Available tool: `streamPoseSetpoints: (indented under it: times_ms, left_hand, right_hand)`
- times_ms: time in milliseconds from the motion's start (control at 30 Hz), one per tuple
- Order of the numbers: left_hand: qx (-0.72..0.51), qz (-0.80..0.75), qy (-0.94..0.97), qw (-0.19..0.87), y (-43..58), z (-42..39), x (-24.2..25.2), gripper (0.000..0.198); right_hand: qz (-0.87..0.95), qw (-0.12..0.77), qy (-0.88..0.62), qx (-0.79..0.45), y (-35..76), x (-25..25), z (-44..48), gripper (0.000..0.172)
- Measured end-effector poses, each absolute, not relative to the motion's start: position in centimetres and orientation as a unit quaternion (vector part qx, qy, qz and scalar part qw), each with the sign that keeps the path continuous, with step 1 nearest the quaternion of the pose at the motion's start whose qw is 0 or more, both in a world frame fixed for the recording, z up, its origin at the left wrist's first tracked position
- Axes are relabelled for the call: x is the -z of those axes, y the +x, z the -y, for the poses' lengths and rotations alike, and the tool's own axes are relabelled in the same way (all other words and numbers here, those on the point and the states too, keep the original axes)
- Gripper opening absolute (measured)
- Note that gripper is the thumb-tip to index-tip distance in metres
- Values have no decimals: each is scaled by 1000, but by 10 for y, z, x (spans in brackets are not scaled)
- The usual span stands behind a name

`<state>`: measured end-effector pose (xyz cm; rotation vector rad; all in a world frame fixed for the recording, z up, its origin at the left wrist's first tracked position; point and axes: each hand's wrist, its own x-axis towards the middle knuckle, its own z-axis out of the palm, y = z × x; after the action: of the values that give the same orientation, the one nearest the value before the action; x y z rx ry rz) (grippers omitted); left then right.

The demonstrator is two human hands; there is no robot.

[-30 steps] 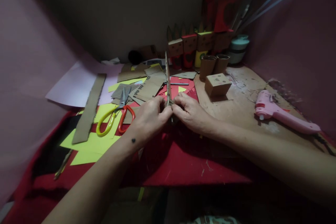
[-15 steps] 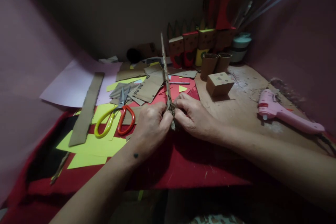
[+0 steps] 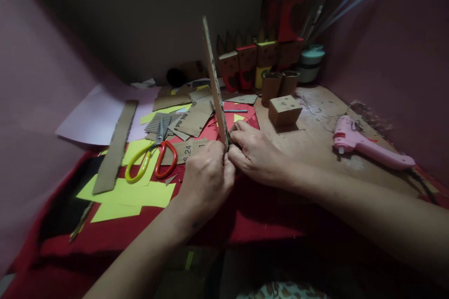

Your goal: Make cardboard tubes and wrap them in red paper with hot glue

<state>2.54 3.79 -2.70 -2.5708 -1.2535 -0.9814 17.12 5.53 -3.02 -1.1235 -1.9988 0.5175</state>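
A long cardboard strip [image 3: 214,77] stands on edge between my hands and points away from me, its far end raised. My left hand [image 3: 207,168] is closed on its near end from the left. Right against it, my right hand [image 3: 250,152] pinches the same end from the other side. The fingers hide how that near end is bent or folded. Left of my hands lie scissors [image 3: 159,142] with one yellow and one red handle, blades pointing away. Beside them rests another cardboard strip [image 3: 117,149].
Yellow paper pieces [image 3: 129,196] and cardboard scraps [image 3: 196,119] cover the left side. A small cardboard box [image 3: 285,113] and two cardboard tubes [image 3: 271,88] stand right of centre. A pink glue gun [image 3: 368,145] lies at right. Cardboard figures [image 3: 246,65] line the back.
The strip's far end has swung up and to the left, showing more of its flat side. My hands remain closed on the near end. The view has shifted slightly.
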Motion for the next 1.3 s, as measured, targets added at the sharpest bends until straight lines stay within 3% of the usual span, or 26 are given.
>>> streamPoseSetpoints:
  times_ms: [233, 500, 633, 833, 1033, 1300]
  left_hand:
    - [337, 451, -825, 42, 30, -33, 30, 23]
    - [297, 540, -783, -85, 27, -34, 25, 15]
    - [242, 557, -782, -137, 24, -41, 6, 22]
    - [165, 555, -807, -115, 28, -44, -15, 26]
    - [183, 552, -808, -94, 34, -37, -12, 27]
    - [234, 554, -795, -79, 32, -38, -4, 32]
  right_hand:
    - [781, 414, -432, -180, 173, 39, -54, 19]
    - [775, 436, -412, -198, 173, 42, -55, 19]
    - [801, 411, -384, -204, 172, 42, -52, 18]
    - [813, 405, -378, -179, 173, 44, -48, 17]
    - [809, 398, -388, -193, 173, 46, -45, 10]
    - [798, 434, -373, -188, 176, 47, -50, 19]
